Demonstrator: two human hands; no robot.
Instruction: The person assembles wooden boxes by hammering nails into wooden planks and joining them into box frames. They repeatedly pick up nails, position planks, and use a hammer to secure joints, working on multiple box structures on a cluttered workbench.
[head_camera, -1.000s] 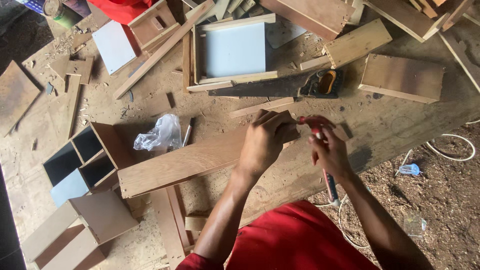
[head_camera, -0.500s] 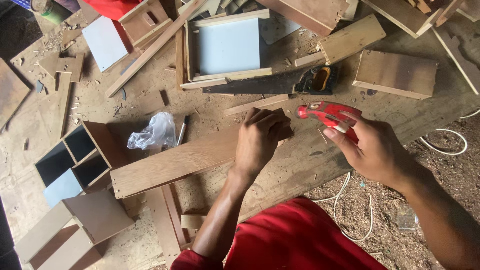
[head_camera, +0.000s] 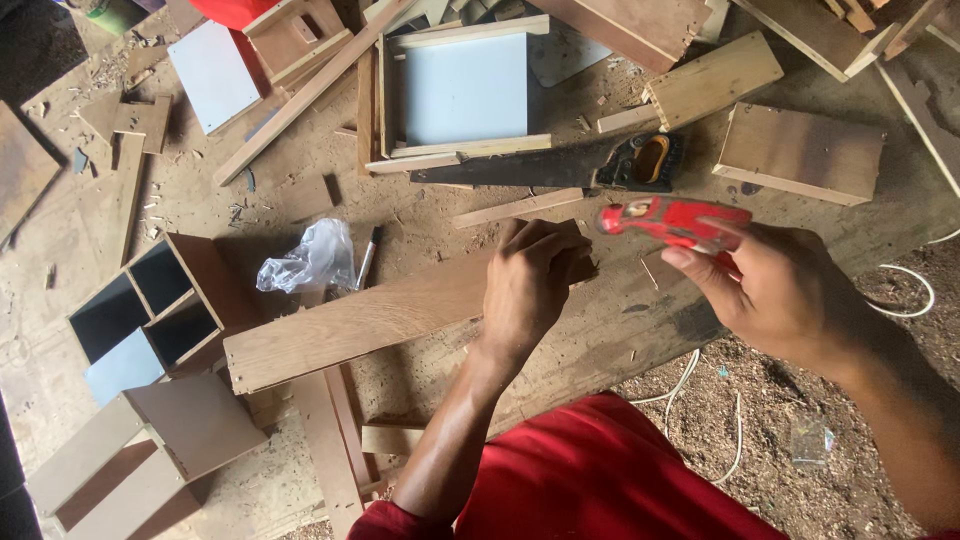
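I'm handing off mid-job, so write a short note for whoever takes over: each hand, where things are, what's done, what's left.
Left hand: pressed palm-down on the right end of the long wooden plank, which lies on the workbench.
Right hand: raised beside the plank end, gripping a red hand tool; its exact kind is unclear.
Nearby: handsaw lying just beyond the plank, marker and crumpled plastic bag to the left.
Done: plank laid flat and held steady.
Left: no cut shows on the plank; the tool is not touching it.
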